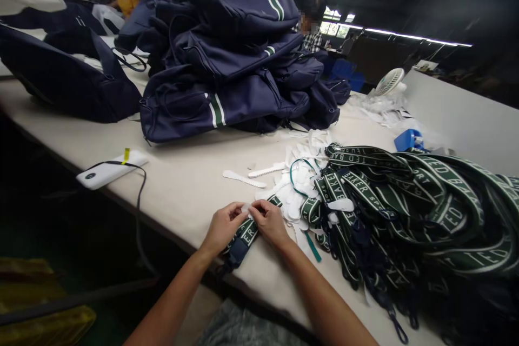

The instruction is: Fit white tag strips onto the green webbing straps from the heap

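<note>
My left hand [222, 228] and my right hand [272, 223] meet near the table's front edge, fingertips pinched together. Between them is a small whitish piece [245, 208], its kind too small to tell. Just under the fingers lies a dark green webbing strap [248, 235] with white lettering and a navy end. To the right of my right hand spreads a heap of white strips [300, 186], some with toothed edges. Beyond it is a big pile of the same lettered straps [430, 211], with navy clips hanging off the front edge.
Navy bags [227, 81] with green and white stripes are stacked at the back. A white power bank-like device [115, 170] with a black cable lies on the left edge. A blue plastic object [408, 140] and a small fan [390, 82] stand right. Other people are in the background.
</note>
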Demonstrator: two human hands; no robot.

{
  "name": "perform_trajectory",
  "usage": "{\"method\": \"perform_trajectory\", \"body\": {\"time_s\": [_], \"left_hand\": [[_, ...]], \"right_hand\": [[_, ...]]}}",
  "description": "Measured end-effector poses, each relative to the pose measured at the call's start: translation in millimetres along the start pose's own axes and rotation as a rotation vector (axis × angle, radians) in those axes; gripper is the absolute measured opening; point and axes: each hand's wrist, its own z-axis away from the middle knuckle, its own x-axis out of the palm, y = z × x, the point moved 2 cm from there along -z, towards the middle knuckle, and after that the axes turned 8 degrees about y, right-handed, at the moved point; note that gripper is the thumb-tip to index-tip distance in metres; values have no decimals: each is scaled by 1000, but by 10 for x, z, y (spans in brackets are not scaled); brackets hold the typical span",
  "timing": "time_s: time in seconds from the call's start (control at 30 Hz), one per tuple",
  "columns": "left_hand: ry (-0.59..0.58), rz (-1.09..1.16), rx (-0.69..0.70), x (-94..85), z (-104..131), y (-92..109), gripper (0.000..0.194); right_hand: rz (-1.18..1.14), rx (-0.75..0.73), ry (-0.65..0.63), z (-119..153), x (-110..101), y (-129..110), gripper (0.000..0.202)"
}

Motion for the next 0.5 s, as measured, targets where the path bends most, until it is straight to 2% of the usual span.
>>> {"method": "perform_trajectory", "body": {"time_s": [0.17,0.27,0.43,0.5], "left_hand": [[75,-101,79,30,66,27,22],[106,-174,166,53,132,41,19],[41,-202,288,31,161,59,20],[3,-183,282,-14,140,71,21]], "right_hand": [[7,85,-89,-25,-10,-2,13],[-19,124,-61,-25,16,-1,10],[-109,122,-11,-11,46,14,10],[-149,117,11,0,43,28,10]]}}
